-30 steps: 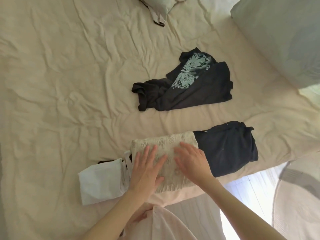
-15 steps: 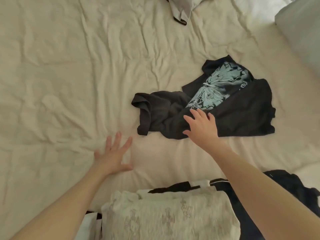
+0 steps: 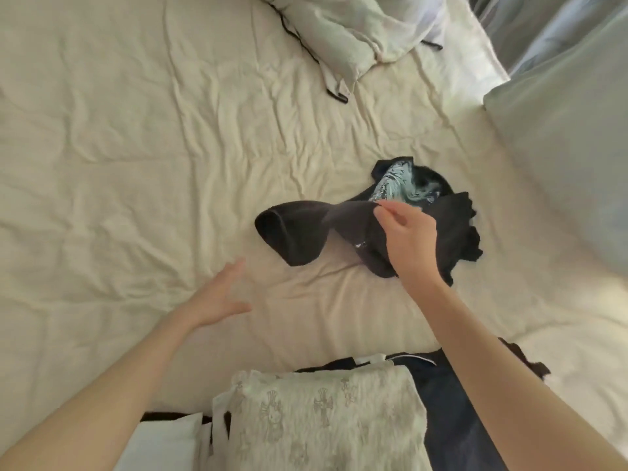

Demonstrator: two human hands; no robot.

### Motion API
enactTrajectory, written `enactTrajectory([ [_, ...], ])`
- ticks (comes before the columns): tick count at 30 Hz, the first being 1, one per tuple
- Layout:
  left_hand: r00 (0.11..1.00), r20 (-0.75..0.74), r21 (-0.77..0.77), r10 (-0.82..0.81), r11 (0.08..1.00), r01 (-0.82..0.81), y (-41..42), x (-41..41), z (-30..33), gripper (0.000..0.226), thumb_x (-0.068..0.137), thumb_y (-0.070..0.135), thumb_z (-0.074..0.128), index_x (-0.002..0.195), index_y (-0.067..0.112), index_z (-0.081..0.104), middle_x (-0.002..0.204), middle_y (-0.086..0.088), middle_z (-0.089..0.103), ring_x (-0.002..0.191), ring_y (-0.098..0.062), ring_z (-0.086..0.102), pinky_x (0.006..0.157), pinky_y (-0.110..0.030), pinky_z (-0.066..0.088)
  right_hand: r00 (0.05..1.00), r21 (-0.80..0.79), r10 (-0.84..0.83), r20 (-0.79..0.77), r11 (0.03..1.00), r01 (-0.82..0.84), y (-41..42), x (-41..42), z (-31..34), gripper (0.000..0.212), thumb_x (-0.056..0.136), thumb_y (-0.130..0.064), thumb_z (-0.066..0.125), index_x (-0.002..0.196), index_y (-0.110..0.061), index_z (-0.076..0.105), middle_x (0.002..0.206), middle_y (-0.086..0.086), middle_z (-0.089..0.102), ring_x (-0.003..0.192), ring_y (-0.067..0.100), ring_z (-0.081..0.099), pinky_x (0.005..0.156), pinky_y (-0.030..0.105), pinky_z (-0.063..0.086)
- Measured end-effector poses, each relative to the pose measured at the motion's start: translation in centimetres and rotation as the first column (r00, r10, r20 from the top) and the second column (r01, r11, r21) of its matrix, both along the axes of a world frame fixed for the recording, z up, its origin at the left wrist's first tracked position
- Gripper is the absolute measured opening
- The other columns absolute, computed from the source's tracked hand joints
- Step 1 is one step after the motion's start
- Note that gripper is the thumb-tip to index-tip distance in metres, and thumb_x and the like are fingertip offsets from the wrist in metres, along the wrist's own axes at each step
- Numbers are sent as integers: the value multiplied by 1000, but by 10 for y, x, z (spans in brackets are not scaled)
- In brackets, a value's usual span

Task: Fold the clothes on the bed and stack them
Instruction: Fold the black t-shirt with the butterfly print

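Head view, black T-shirt (image 3: 373, 232): crumpled on the cream sheet (image 3: 136, 164), mid-bed, pale blue-green print showing at its far end, one sleeve hanging open to the left.
Right hand (image 3: 407, 236): fingers pinching the shirt's upper fold, lifting it off the sheet.
Left hand (image 3: 217, 297): fingers spread, holding nothing, just above the sheet and apart from the shirt, blurred.
Folded stack (image 3: 323, 419): near edge, a cream top with cross motifs uppermost, dark navy garment (image 3: 452, 419) beside it under the right forearm, white piece (image 3: 163, 443) at left.
Around: pale pillow (image 3: 350, 32) top centre, grey duvet (image 3: 571, 130) at right.
Writing: none readable.
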State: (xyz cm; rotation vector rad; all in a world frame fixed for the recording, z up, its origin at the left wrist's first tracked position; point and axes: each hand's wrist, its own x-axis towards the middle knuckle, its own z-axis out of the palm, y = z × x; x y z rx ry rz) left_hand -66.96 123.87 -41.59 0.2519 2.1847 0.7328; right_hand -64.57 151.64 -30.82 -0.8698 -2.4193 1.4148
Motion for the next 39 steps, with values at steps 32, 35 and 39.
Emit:
enactTrajectory([
  [32, 847, -529, 292, 48, 948, 129, -513, 83, 505, 32, 90, 9, 59, 81, 38, 64, 80, 24, 70, 82, 9, 64, 76, -7, 47, 829, -231, 467, -308, 809, -541, -576, 62, 334, 16, 88, -11, 64, 85, -25, 70, 85, -6, 69, 78, 7, 64, 81, 24, 54],
  [35, 874, -477, 333, 97, 940, 77, -530, 84, 506, 27, 91, 12, 59, 79, 35, 66, 76, 21, 71, 76, 6, 66, 64, -4, 47, 849, -247, 454, -271, 819, -517, -595, 66, 336, 13, 88, -9, 64, 97, -15, 71, 91, -1, 68, 79, 5, 63, 80, 22, 54],
  [39, 889, -284, 540, 358, 826, -160, -542, 76, 490, 24, 94, 8, 52, 84, 24, 67, 66, 15, 70, 60, 3, 64, 47, -9, 44, 866, -270, 389, -315, 837, -475, -617, 81, 327, 11, 90, -10, 61, 93, -11, 71, 87, -4, 68, 83, 12, 64, 71, 20, 56],
])
